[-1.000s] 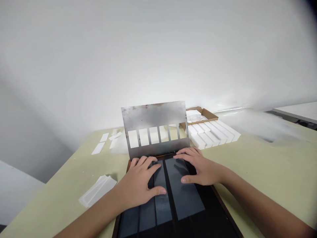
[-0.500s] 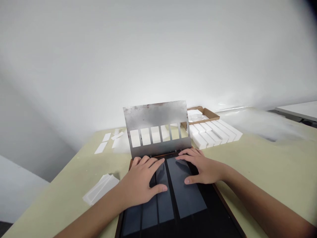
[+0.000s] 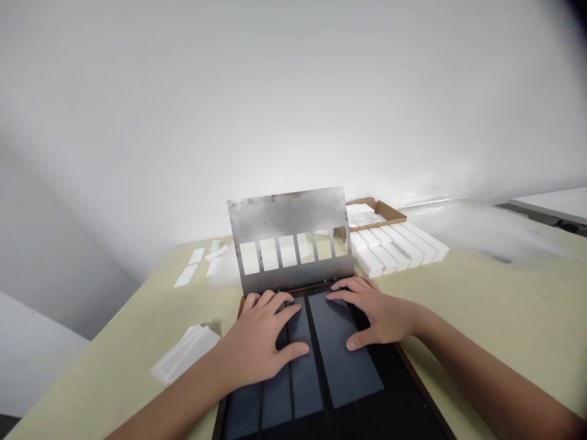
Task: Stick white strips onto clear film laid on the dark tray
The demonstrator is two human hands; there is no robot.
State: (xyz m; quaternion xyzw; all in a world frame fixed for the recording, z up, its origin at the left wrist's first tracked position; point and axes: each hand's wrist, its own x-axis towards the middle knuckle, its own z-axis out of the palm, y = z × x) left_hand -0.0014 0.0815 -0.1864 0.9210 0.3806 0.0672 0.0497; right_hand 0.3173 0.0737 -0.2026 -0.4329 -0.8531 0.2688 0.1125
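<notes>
Both hands lie flat, fingers spread, on long dark glossy strips (image 3: 343,366) set side by side in a black board with a brown wooden frame (image 3: 422,391). My left hand (image 3: 259,342) covers the left strips, and its thumb rests near the middle gap. My right hand (image 3: 371,318) rests on the right strip, its fingertips near the far edge. Just beyond my fingers, a scuffed metal plate (image 3: 287,214) with a row of rectangular windows stands upright at the board's far end. My hands hide parts of the strips.
The pale green table (image 3: 504,305) holds a stack of white bars (image 3: 394,247) and a cardboard tray (image 3: 380,211) at the back right. White strips (image 3: 192,263) lie at the back left, and a white stack (image 3: 186,353) lies beside my left forearm.
My right hand has slid slightly toward me across the dark strip. My left hand stays almost in place, and the view has shifted only a little.
</notes>
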